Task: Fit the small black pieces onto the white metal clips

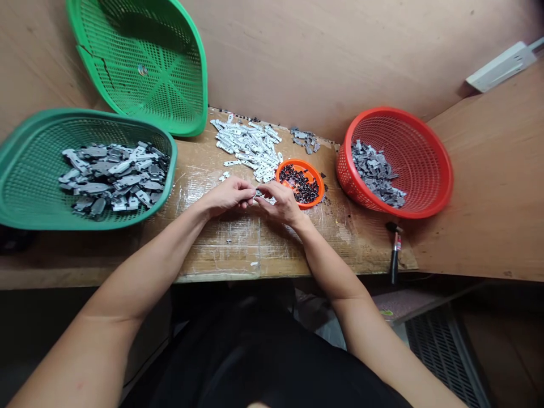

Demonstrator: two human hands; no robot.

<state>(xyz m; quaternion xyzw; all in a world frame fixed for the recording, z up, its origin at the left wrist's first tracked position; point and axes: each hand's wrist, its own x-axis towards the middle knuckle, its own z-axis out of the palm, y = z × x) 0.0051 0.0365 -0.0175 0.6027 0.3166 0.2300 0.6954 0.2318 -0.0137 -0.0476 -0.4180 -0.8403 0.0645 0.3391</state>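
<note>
My left hand [232, 194] and my right hand [280, 201] meet over the middle of the bench, fingers pinched. Between them is a small light-grey metal part [266, 198], mostly covered by my fingers. Just behind the hands lies a pile of long pale metal pieces [249, 144]. Close by my right hand stands a shallow orange bowl [322, 190] of small dark parts [304, 184]. A few small pale bits [224, 176] lie beyond my left hand.
A dark green basket [29, 209] of grey metal assemblies [114, 175] stands left; a bright green basket [148, 85] leans behind it. At right are a red basket [425, 209] with grey plates [374, 173] and a hammer [395, 255] at the bench edge.
</note>
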